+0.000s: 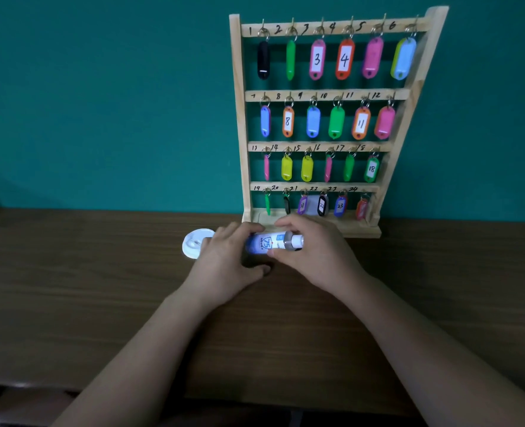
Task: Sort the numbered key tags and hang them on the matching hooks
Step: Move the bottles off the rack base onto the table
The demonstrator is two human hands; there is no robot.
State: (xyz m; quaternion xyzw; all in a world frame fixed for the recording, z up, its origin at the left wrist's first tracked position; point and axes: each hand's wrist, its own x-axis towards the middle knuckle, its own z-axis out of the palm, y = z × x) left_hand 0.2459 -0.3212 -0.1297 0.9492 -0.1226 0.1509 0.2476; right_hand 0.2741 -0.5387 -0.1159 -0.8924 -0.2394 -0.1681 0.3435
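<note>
Key tags (316, 58) on the rack (238, 118), upper right of frame | every hook (351, 27) looks filled (many numbers face away, so matches go unchecked) | left hand (224, 260) and right hand (313, 257) both grip a blue-white bottle (266, 243), centre, above the surface (101, 288) | hanging seems done

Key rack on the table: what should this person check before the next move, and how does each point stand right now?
1. Every hook on the wooden key rack carries a tag: ok.
2. Readable numbers match their hooks, like tag 4 and tag 18: ok.
3. The black tag belongs on hook 1: cannot tell, number hidden.
4. Hands free for tags: not ok; left hand and right hand both grip a small bottle.
</note>
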